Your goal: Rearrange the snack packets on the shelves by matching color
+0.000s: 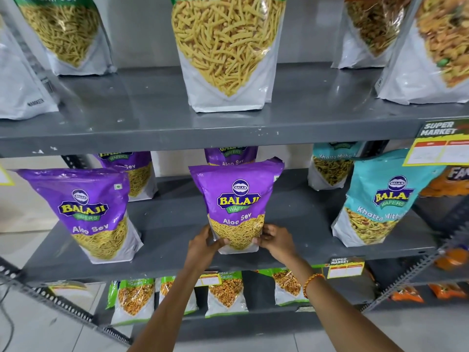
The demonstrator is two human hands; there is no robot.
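A purple Aloo Sev packet (237, 196) stands upright at the front middle of the grey middle shelf (172, 252). My left hand (205, 243) grips its lower left corner and my right hand (275, 240) grips its lower right corner. Another purple packet (85, 212) stands at the front left, and two more purple packets (138, 174) (231, 154) stand behind. Two teal Khatta Mitha packets (375, 199) (330, 166) stand on the right of the same shelf.
The upper shelf (152, 123) holds green-topped sev packets (225, 52) and orange-topped mixture packets (431, 52). The bottom shelf carries several green packets (225, 293). Orange packets (406, 297) lie on the neighbouring rack at the right. Yellow price tags (436, 148) hang off the shelf edges.
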